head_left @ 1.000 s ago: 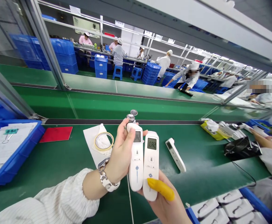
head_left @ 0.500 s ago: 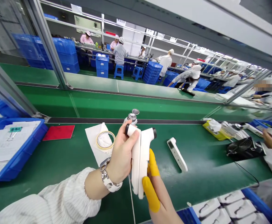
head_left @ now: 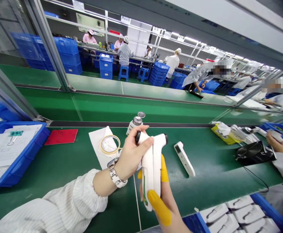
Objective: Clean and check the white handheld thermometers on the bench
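Over the green belt (head_left: 59,165) I hold two white handheld thermometers pressed side by side, sensor heads pointing up and to the right. My left hand (head_left: 129,157), wearing a metal watch, grips the left thermometer (head_left: 147,161) near its head. My right hand (head_left: 164,200), with yellow finger cots, holds the right thermometer (head_left: 157,161) from below and behind. Both displays are turned out of sight. A third white thermometer (head_left: 184,159) lies flat on the belt just right of my hands.
A tape ring (head_left: 109,144) on white paper, a small open bottle (head_left: 134,124) and a red pad (head_left: 61,136) lie behind my hands. A blue bin (head_left: 22,158) with papers is at left, a black fan (head_left: 253,153) and a co-worker's hand (head_left: 276,144) at right, white trays (head_left: 241,215) at bottom right.
The two thermometers have been turned from display-up to edge-on, heads now pointing right. My right hand's fingers shifted around the lower bodies. The third thermometer stayed put.
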Available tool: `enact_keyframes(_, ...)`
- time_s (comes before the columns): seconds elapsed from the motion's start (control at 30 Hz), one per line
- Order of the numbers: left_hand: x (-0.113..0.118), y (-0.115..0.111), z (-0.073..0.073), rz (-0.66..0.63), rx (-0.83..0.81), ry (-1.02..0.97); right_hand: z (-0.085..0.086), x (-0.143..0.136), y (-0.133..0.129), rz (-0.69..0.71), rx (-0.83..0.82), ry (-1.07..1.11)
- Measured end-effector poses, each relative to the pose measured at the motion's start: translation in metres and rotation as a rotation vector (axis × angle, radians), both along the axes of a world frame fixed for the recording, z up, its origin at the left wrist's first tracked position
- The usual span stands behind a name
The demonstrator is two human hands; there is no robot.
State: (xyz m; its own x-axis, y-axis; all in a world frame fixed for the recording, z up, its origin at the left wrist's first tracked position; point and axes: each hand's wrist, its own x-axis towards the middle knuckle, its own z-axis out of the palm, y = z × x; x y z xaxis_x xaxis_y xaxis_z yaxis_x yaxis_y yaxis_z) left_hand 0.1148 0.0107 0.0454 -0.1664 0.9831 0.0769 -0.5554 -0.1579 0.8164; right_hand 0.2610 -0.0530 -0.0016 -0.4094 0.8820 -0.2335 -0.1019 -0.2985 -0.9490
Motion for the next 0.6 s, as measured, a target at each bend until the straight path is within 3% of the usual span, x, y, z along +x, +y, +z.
enact_keyframes(0.1, 0.001, 0.0, -0.001, 0.018, 0.034, 0.044, 0.011, -0.004, -0.002, -0.006, -0.002, 0.014)
enact_keyframes(0.17, 0.002, -0.003, -0.001, -0.007, 0.041, -0.034, 0.015, -0.005, -0.003, -0.04, 0.004, 0.041)
enact_keyframes(0.23, 0.003, -0.007, 0.0, -0.15, -0.012, -0.152, 0.014, -0.005, -0.004, -0.06, 0.012, 0.051)
enact_keyframes(0.33, 0.003, -0.01, 0.0, -0.502, -0.075, -0.228, 0.01, -0.003, -0.005, -0.023, 0.04, 0.047)
enact_keyframes(0.4, 0.002, -0.011, 0.001, -0.617, -0.054, -0.207, 0.009, -0.002, -0.005, 0.007, 0.07, 0.022)
enact_keyframes(0.5, -0.002, -0.01, 0.006, -0.549, -0.009, -0.194, 0.008, 0.004, 0.004, 0.0, 0.222, -0.146)
enact_keyframes(0.6, -0.012, -0.007, 0.014, -0.52, 0.001, -0.241, 0.006, 0.014, 0.033, 0.007, 0.607, -0.304)
